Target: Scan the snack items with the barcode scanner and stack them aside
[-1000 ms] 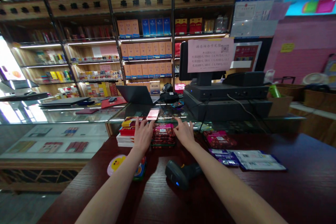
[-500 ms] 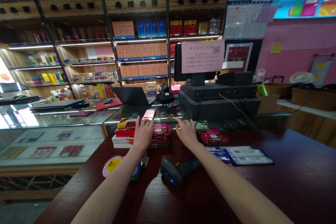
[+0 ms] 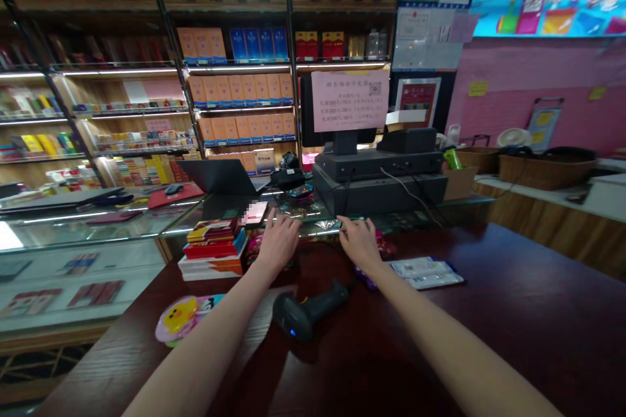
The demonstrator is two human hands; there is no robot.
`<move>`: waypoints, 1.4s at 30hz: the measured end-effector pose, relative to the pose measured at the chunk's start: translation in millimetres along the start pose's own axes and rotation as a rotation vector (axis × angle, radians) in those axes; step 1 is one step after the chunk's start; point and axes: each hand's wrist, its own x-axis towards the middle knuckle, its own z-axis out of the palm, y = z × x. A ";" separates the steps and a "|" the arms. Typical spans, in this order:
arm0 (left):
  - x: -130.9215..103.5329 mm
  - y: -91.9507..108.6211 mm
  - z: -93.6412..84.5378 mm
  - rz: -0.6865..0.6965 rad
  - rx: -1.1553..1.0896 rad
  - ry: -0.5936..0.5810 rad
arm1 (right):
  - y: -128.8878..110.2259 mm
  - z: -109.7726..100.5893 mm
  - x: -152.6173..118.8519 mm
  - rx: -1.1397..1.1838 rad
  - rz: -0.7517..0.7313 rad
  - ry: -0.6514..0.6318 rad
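Note:
My left hand reaches over the table with its fingers spread, just above or on a red packet that it partly covers. Left of it stands a stack of small boxes and packs. My right hand is also open, fingers apart, partly hiding a dark red packet. Blue-and-white packets lie flat beside its wrist. Between my forearms a black barcode scanner rests on the wood. A toy pack with a yellow duck sits near my left forearm.
The dark wooden table meets a glass counter. On the glass are a phone, a laptop and a black cash register with a paper sign. Shelves of boxed goods stand behind.
The view has turned right, so the scene sits further left. Against the table, both hands have shifted right: the left over the red packet, the right over the dark red packet.

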 end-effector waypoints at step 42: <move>64.3 126.8 79.1 -0.338 -0.456 -0.554 | 137.1 -11.7 -10.3 -0.082 0.350 -0.238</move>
